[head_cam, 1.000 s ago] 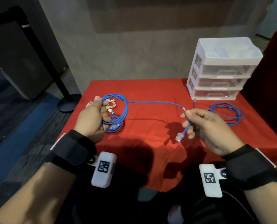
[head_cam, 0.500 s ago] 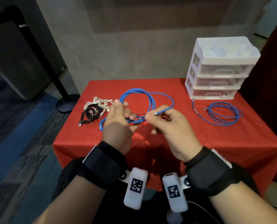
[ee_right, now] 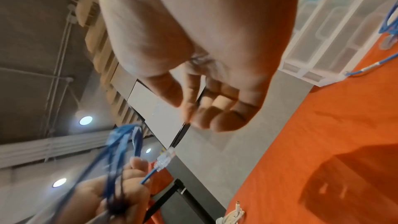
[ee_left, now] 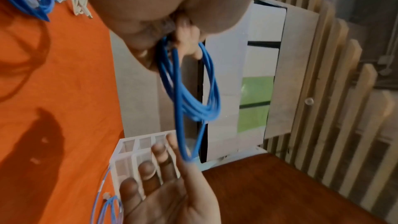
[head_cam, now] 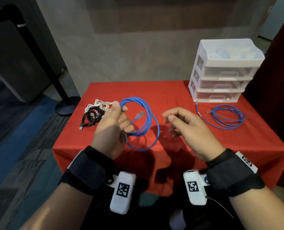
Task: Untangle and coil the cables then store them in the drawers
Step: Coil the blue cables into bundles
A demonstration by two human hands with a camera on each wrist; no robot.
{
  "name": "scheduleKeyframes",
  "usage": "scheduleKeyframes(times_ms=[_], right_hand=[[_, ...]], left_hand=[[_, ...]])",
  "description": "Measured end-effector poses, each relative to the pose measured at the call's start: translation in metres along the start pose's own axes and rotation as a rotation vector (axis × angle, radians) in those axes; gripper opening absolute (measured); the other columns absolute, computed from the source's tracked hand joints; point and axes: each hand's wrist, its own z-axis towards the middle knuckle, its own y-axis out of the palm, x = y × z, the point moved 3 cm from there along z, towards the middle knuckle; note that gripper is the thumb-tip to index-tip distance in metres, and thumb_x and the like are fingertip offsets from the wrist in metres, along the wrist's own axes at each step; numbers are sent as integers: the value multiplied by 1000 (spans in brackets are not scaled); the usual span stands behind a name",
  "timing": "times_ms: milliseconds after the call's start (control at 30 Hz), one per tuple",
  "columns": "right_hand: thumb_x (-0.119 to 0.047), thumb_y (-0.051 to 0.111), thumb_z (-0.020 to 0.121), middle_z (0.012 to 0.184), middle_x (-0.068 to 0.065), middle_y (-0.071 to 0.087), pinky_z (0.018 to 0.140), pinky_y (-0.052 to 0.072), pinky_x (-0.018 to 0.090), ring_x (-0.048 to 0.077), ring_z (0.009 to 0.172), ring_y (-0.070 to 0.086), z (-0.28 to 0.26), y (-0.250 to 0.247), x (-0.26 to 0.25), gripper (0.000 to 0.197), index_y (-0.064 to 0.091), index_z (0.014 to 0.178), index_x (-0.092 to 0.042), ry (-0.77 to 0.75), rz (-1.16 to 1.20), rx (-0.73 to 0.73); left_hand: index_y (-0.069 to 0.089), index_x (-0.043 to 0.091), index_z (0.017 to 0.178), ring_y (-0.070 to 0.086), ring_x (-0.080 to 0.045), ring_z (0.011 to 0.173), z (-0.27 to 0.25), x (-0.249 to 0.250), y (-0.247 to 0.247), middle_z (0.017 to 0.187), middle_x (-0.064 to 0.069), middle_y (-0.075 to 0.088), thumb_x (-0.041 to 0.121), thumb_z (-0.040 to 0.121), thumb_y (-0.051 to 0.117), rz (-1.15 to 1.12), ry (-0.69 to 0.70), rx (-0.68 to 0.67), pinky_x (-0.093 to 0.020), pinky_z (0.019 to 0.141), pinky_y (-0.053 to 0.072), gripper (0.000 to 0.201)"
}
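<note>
Several loops of blue cable [head_cam: 143, 117] hang from left hand [head_cam: 112, 125], fingers curled round bundle above desk [head_cam: 171, 97] near-left area. Right hand [head_cam: 186, 125] loose, holding nothing. Cable likely light, springy; best pinched at loop crossing.

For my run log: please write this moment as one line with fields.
left hand: holds coiled blue cable | right hand: free, holds nothing | second blue cable: on table | drawers: closed
</note>
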Motion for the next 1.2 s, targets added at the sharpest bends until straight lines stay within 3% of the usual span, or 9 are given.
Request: scheduleKeyframes(times_ms=[100,233,300,433,600,733,833,1000,1200], right_hand=[[-4,61,100,113,3,66,76,54,29,14,88,60,3,12,-2,37,60,134,-20,-35,68,-127],[1,70,92,107,10,75,97,53,34,10,97,63,3,22,-7,25,70,117,-3,-82,-21,-363],[-5,74,91,99,11,76,94,54,35,8,93,63,7,16,-10,15,73,105,0,-121,-156,-376],[-16,72,95,84,-6,66,75,49,25,5,78,62,15,8,-18,4,76,92,-16,-324,-512,-287],[-14,67,96,90,-6,66,82,49,30,10,86,63,28,-13,-22,11,76,94,-19,-479,-708,-80],[-19,66,97,92,-7,65,75,52,38,12,83,63,27,-13,-21,9,75,95,-21,-520,-781,-4],[-22,66,97,92,-8,64,71,52,40,12,82,62,24,-11,-23,9,75,95,-22,-532,-797,63],[-28,69,92,80,-11,66,74,52,39,6,73,60,12,-5,-25,7,74,88,-27,-388,-742,50],[-27,72,87,80,-9,71,80,53,36,9,77,65,-16,20,-8,8,76,94,-24,-190,-570,95]], left_hand=[[51,13,88,17,-5,46,-20,-7,19,58,7,22,39,108,39,131,-89,-207,-19,45,20,35],[56,15,87,26,-6,51,-27,-16,26,62,3,33,39,107,43,292,-90,-257,-18,43,21,34],[62,21,80,37,-9,54,-25,-22,23,68,-1,44,45,104,48,442,-26,-183,-18,42,29,37],[66,27,78,56,-2,67,-30,-32,18,110,-13,58,42,106,44,743,86,-88,-20,48,41,38],[63,28,102,33,-11,53,-46,-42,25,83,-11,45,35,107,41,532,-30,-275,-21,45,24,23],[40,29,131,24,-9,47,-43,-48,27,68,-1,40,29,107,44,514,-82,-337,-18,43,22,25],[46,17,114,27,-7,45,-40,-52,28,59,7,34,29,107,44,617,-64,-339,-20,43,22,15],[54,35,79,35,-11,51,-21,-56,7,57,12,42,49,98,48,764,143,-132,-32,52,30,24],[52,31,75,38,-9,54,-16,-62,-1,55,15,44,41,103,45,735,239,31,-37,58,33,30]])
